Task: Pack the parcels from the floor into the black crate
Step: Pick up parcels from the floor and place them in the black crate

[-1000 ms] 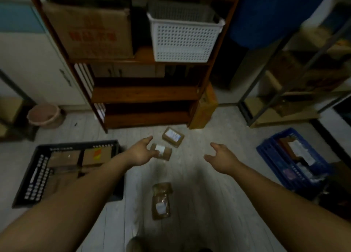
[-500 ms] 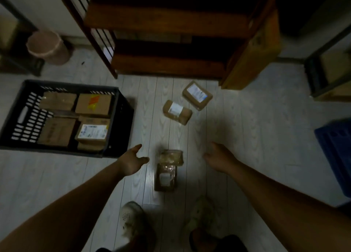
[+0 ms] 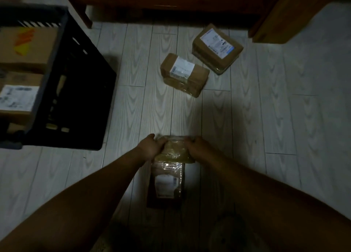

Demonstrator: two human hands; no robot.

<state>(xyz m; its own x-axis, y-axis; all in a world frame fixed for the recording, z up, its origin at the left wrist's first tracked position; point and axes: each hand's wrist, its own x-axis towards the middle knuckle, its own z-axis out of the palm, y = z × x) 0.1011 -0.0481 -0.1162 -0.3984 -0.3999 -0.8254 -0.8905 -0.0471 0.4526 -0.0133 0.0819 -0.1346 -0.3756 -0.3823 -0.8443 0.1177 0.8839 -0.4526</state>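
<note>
Head view: both hands are clamped on the parcel (image 3: 173, 150), which lies on the floor (image 3: 266, 118) right in front of the person. The left hand (image 3: 151, 148) holds its left side and the right hand (image 3: 198, 147) its right, fingers curled over the yellowish far end. The parcel's long axis runs straight away from the person, with the labelled part nearer the body; whether that part is one piece with the gripped end I cannot tell. The crate (image 3: 76, 99) stands to the left and a little farther off, so the carry goes left and the left hand leads. It already holds boxed parcels (image 3: 24, 48). A second parcel (image 3: 185, 75) and a third parcel (image 3: 217, 46) lie farther out, near each other, short of the shelf (image 3: 171, 1).

Half a second ago both hands were open and apart, one on each side of the parcel without touching it. They have since closed in on it, and the camera has dropped closer to the floor.
</note>
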